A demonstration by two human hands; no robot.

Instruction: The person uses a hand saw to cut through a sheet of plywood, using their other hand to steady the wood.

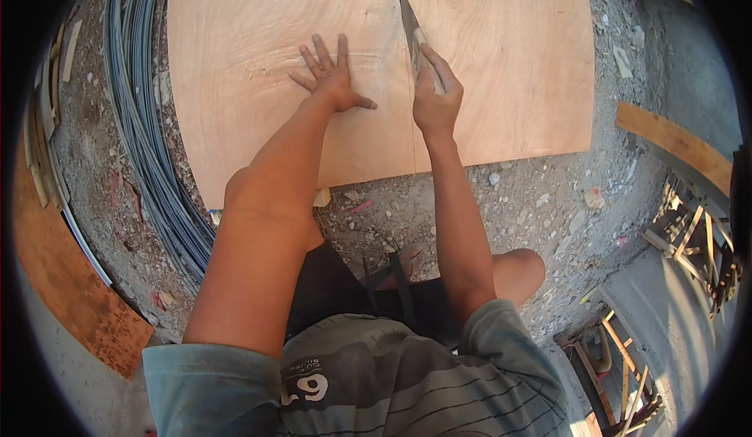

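A large sheet of plywood (509,69) lies in front of me, with a line running along its middle from the near edge upward. My left hand (333,81) presses flat on the sheet left of that line, its fingers spread. In my right hand (437,100) is the handle of a handsaw (409,18), fingers wrapped around it. The saw's blade points away from me and lies along the line, where a narrow dark gap shows at the far end. How deep the blade sits in the wood I cannot tell.
A bundle of grey steel rods (145,124) curves along the left of the sheet. Wooden boards (86,296) lie at far left, another plank (674,143) at right. Scrap wood (697,241) is piled at the right. Gravelly ground (540,202) surrounds my knees.
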